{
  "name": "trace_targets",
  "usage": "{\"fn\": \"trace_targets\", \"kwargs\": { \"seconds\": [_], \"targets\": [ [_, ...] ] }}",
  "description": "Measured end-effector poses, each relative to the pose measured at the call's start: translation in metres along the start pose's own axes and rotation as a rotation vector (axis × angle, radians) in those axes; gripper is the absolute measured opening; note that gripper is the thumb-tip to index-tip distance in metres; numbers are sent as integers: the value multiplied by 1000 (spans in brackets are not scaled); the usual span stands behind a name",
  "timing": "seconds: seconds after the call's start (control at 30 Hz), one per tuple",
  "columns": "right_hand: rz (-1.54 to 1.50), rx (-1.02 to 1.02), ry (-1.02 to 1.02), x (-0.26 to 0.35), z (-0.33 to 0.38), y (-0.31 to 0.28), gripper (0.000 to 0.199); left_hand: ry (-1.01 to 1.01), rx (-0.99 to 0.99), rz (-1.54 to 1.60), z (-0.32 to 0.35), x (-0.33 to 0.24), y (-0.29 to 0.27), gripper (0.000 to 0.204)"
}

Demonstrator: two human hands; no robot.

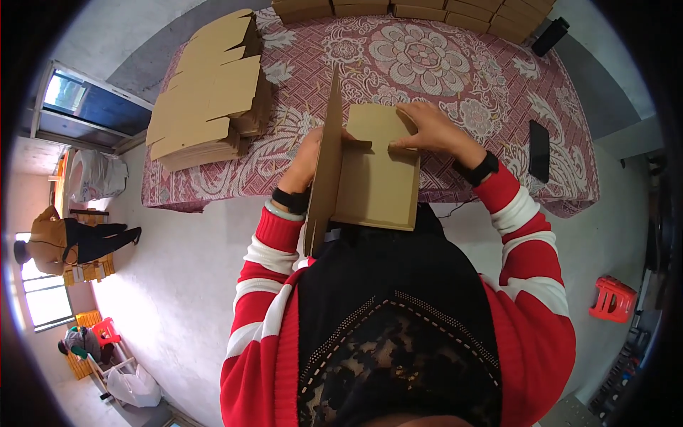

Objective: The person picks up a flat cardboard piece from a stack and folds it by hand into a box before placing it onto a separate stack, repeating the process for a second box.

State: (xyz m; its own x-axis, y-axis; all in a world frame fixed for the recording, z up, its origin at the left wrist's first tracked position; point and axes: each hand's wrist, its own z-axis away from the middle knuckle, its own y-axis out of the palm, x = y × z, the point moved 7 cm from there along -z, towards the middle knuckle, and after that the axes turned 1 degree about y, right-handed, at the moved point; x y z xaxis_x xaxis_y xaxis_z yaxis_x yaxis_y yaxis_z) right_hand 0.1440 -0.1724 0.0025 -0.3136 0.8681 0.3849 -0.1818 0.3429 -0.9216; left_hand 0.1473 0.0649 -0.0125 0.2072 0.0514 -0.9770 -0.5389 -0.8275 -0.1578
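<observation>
A brown cardboard box (377,188) sits partly folded at the table's near edge, against my body. Its tall lid panel stands upright along the left side, and the far wall is raised. My right hand (434,132) grips the far right corner, thumb inside the wall and fingers over the outside. Behind the lid panel, my left hand (307,158) holds the left wall; a fingertip shows inside the box, while most of its fingers are hidden by the panel.
Flat cardboard blanks (206,92) are stacked at the table's left. Folded boxes (427,13) line its far edge. A dark phone (539,151) and a black bottle (550,37) lie at the right. Two people are at the far left; a red stool (612,299) stands right.
</observation>
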Motion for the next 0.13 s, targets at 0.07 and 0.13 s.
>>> {"fn": "trace_targets", "kwargs": {
  "seconds": [0.07,0.13],
  "targets": [
    [49,58,29,3,-8,-5,91,-66,-14,-65,-2,18,-5,38],
    [153,163,101,4,-13,-5,89,-110,-18,-97,2,32,-7,41]
  ]
}}
